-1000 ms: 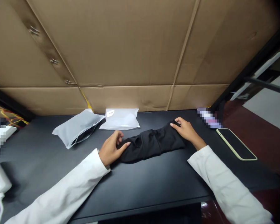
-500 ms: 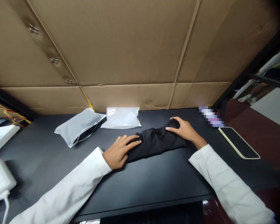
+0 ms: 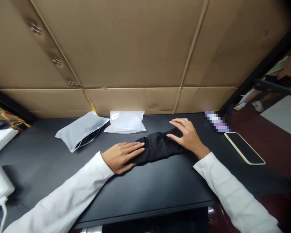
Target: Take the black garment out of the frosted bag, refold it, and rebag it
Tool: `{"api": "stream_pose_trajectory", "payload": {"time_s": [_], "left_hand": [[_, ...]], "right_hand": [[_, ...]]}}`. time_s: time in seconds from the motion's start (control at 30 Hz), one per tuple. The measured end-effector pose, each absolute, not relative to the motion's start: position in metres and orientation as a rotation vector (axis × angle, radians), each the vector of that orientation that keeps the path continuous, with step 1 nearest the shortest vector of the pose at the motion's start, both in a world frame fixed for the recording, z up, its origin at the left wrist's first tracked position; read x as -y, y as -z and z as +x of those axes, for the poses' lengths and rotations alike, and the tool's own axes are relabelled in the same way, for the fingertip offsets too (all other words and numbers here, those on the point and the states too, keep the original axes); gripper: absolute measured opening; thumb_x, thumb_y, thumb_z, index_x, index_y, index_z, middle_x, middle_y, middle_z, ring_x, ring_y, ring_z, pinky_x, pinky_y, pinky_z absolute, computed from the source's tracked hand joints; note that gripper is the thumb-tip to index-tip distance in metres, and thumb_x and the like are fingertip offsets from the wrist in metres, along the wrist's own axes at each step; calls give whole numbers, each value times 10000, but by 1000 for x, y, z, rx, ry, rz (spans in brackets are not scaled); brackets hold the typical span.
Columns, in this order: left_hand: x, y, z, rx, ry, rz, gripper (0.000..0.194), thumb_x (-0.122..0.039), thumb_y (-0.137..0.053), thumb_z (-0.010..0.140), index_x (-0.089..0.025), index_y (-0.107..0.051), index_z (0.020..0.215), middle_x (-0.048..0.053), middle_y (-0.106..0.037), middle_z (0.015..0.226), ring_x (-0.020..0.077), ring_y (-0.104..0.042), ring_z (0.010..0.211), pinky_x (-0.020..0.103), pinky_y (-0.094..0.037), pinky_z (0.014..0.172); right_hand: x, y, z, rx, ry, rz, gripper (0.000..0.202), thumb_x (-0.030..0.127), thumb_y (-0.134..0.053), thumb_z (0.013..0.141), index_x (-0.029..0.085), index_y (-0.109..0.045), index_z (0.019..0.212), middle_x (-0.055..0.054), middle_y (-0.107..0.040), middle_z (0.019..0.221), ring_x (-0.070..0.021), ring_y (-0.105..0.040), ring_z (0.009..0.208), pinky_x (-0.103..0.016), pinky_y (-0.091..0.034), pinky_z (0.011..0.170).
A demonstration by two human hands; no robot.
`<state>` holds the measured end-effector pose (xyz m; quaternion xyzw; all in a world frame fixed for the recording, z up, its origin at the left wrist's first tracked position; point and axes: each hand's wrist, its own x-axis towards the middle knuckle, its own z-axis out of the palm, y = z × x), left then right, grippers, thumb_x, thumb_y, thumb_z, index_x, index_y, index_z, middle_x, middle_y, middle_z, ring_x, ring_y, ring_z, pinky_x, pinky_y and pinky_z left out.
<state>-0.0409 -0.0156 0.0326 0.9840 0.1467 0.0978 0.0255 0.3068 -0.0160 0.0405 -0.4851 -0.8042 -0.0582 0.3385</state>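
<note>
A folded strip of black cloth (image 3: 158, 147) lies lengthwise on the dark table (image 3: 145, 191), its exact kind unclear. My left hand (image 3: 122, 157) rests flat over its left end, fingers stretched out. At the right end, my right hand (image 3: 186, 137) has its fingers and thumb spread apart above the fabric; whether the fingertips touch it I cannot tell. Behind the cloth sit two frosted zip bags: a flat one (image 3: 126, 122) with a label, and, farther left, a gaping one (image 3: 81, 131) with a dark inside.
On the right lies a phone (image 3: 244, 148) in a pale case, near a blurred purple packet (image 3: 217, 121). A white charger (image 3: 0, 183) with a cable sits at the left edge. Cardboard (image 3: 135, 48) walls off the back. Beyond the right frame, a person's legs (image 3: 252, 98) show.
My right hand has loosened from the cloth's right end and moved slightly left, fingers opening. My left hand has flattened on the cloth. A person's legs have come into view at right.
</note>
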Motion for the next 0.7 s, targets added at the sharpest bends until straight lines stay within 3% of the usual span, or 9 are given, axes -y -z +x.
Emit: {"api": "stream_pose_trajectory", "payload": {"time_s": [0.1,0.3,0.5,0.7], "left_hand": [[11,-30,-47,-352,-377,3119,674,-178,-479,831,-148,-332,1487,174,-505,1435,307,-518,1299,434,-508,1004],[7,-28,-46,-394,-576,3044,457,-79,-358,915,-170,-545,1321,150,-672,1214,226,-630,1119,361,-547,917],[10,-34,-39,-412,-763,2733,238,-231,-496,921,-210,-708,1028,99,-742,882,229,-648,942,415,-489,895],[31,-45,-25,-403,-845,2262,321,-466,-591,905,-168,-709,883,118,-713,776,215,-658,792,371,-500,807]], "right_hand": [[34,-41,275,2250,-39,-975,361,377,-633,905,256,-629,1245,-76,-674,1251,-239,-615,1182,-439,-463,1052],[47,-23,242,2447,-222,-834,587,463,-640,886,206,-509,1399,-128,-566,1396,-261,-507,1328,-520,-346,1163],[35,-19,255,2364,-271,-937,325,415,-657,886,285,-690,1181,-75,-633,1325,-249,-529,1303,-547,-339,1151],[40,-24,251,2400,-632,-724,566,461,-781,749,245,-640,1252,-77,-681,1252,-238,-592,1238,-482,-345,1165]]}}
